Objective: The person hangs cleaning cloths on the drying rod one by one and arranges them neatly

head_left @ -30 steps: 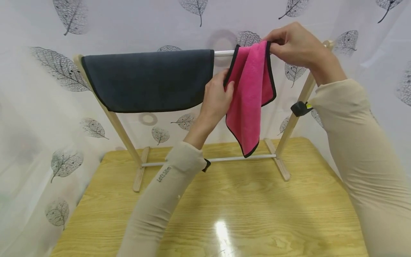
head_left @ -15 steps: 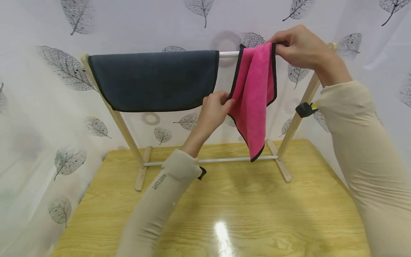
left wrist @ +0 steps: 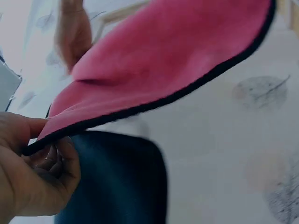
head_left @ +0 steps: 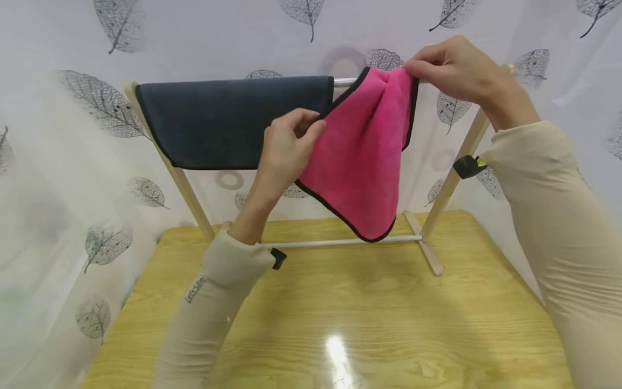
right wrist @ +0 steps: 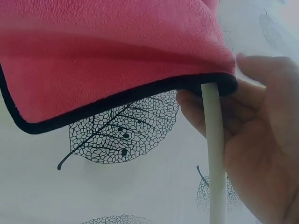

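Note:
A pink towel (head_left: pixel 359 151) with black edging hangs over the top rail of a wooden rack, its right part bunched in folds. My left hand (head_left: pixel 286 143) pinches the towel's left edge between thumb and fingers and holds it out over the dark towel. In the left wrist view that hand (left wrist: pixel 35 168) grips the black-edged corner. My right hand (head_left: pixel 459 70) pinches the pink towel at the rail. From the right wrist view, the right hand's (right wrist: pixel 261 126) fingers reach around the rail (right wrist: pixel 214 149) at the cloth's edge. A dark grey towel (head_left: pixel 209 124) drapes over the rail's left part.
The rack's wooden right post (head_left: pixel 459 156) and foot (head_left: pixel 427 251) stand on a wood-grain table (head_left: pixel 389 319). A lower white bar (head_left: pixel 335 242) joins the two sides. Behind hangs a white curtain (head_left: pixel 218 43) with leaf prints.
My left hand has moved left and up with the pink towel's edge, spreading the cloth wider over part of the dark towel. The right hand has stayed at the rail.

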The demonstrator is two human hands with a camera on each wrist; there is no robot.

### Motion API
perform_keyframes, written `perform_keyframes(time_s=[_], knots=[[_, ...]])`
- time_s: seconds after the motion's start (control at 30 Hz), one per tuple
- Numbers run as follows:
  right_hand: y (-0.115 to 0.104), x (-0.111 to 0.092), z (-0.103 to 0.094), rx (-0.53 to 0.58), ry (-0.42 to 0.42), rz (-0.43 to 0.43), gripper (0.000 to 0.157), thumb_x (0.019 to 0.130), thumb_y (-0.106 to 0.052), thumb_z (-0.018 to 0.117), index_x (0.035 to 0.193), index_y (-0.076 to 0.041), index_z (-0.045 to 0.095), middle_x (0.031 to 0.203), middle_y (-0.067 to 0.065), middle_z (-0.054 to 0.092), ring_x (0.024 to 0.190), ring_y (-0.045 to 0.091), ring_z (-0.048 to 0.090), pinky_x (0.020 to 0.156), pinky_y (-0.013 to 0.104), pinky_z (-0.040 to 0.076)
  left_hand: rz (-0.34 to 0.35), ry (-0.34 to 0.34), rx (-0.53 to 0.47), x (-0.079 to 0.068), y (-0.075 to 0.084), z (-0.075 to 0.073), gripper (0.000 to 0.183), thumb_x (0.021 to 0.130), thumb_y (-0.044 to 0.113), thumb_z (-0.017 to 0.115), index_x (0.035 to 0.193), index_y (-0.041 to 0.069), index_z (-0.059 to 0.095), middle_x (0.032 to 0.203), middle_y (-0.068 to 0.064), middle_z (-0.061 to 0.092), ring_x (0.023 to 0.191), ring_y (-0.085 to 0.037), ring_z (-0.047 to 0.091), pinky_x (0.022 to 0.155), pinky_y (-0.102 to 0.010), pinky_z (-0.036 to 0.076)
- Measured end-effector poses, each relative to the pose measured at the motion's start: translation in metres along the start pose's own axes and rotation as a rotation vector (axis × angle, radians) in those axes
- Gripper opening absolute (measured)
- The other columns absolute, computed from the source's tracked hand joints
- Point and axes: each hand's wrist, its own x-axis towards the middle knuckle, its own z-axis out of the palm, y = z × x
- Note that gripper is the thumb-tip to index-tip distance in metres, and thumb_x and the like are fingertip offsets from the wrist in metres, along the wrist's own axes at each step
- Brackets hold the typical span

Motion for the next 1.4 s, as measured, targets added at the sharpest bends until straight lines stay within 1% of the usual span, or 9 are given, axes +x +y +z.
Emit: perform_keyframes(time_s=[0.13,0.27,0.43,0.53,0.73,0.9,1.07,1.23,1.4], knots=[[0.001,-0.001,0.001,-0.108,0.035,-0.051,0.036,0.104,-0.027,0.061,0.128,-0.002,0.072,0.099,-0.007,0.066,0.091,0.016,0.051,0.078,0.018,0.04,-0.001,-0.033,0.06,0.015,0.014,-0.021,0.028,0.104,0.025,0.065,0.127,0.009,0.071,0.096,-0.005,0.069,0.084,-0.016,0.06,0.074,-0.027,0.049],[0.002,-0.002,-0.001,-0.179,0.039,-0.078,0.034,0.103,-0.024,0.064,0.127,-0.001,0.073,0.093,-0.015,0.065,0.084,0.015,0.05,0.067,0.017,0.04,-0.026,-0.111,0.137,0.031,0.022,-0.038,0.033,0.106,0.033,0.06,0.133,0.014,0.067,0.101,-0.006,0.068,0.085,-0.017,0.062,0.072,-0.029,0.049],[0.005,-0.003,-0.004,-0.286,0.043,-0.088,0.034,0.104,-0.025,0.063,0.127,-0.002,0.073,0.092,-0.011,0.065,0.08,0.016,0.047,0.062,0.017,0.038,-0.084,-0.198,0.161,0.052,0.031,-0.053,0.04,0.105,0.042,0.059,0.137,0.018,0.065,0.116,-0.004,0.067,0.086,-0.017,0.063,0.073,-0.029,0.049],[0.008,-0.006,-0.009,-0.336,0.05,-0.073,0.035,0.105,-0.027,0.062,0.127,-0.003,0.073,0.092,-0.006,0.066,0.081,0.017,0.046,0.06,0.019,0.038,-0.105,-0.259,0.181,0.064,0.033,-0.06,0.041,0.104,0.044,0.061,0.133,0.016,0.068,0.111,-0.004,0.067,0.084,-0.017,0.063,0.075,-0.03,0.049],[0.022,-0.015,-0.023,-0.319,0.076,-0.005,0.036,0.103,-0.029,0.064,0.127,-0.002,0.073,0.09,-0.031,0.059,0.085,0.005,0.053,0.066,0.018,0.038,-0.117,-0.404,0.253,0.079,0.035,-0.073,0.036,0.097,0.043,0.072,0.106,0.009,0.072,0.088,-0.006,0.062,0.075,-0.019,0.057,0.073,-0.031,0.045],[0.033,-0.022,-0.033,-0.261,0.093,0.006,0.033,0.101,-0.027,0.067,0.123,-0.003,0.075,0.085,-0.04,0.057,0.081,-0.004,0.055,0.066,0.016,0.038,-0.123,-0.47,0.28,0.082,0.034,-0.078,0.032,0.097,0.038,0.074,0.111,0.009,0.073,0.092,-0.007,0.064,0.082,-0.019,0.056,0.081,-0.033,0.043],[0.037,-0.029,-0.039,-0.245,0.103,0.029,0.033,0.1,-0.026,0.068,0.124,-0.003,0.074,0.083,-0.04,0.058,0.079,-0.003,0.055,0.064,0.013,0.039,-0.074,-0.417,0.262,0.08,0.035,-0.076,0.03,0.1,0.037,0.07,0.112,0.01,0.074,0.093,-0.008,0.064,0.083,-0.019,0.054,0.078,-0.033,0.04],[0.038,-0.036,-0.042,-0.253,0.113,0.076,0.038,0.101,-0.028,0.067,0.128,-0.001,0.071,0.087,-0.037,0.055,0.09,0.002,0.051,0.071,0.013,0.039,-0.005,-0.311,0.436,0.082,0.042,-0.069,0.039,0.105,0.043,0.059,0.125,0.012,0.07,0.107,-0.007,0.066,0.09,-0.016,0.054,0.08,-0.03,0.041],[0.039,-0.041,-0.042,-0.335,0.142,0.074,0.037,0.103,-0.028,0.064,0.13,-0.002,0.071,0.101,-0.014,0.064,0.101,0.006,0.043,0.091,0.023,0.033,0.026,-0.23,0.503,0.088,0.048,-0.058,0.041,0.11,0.036,0.048,0.142,0.014,0.06,0.13,-0.003,0.064,0.102,-0.012,0.057,0.09,-0.026,0.045]])
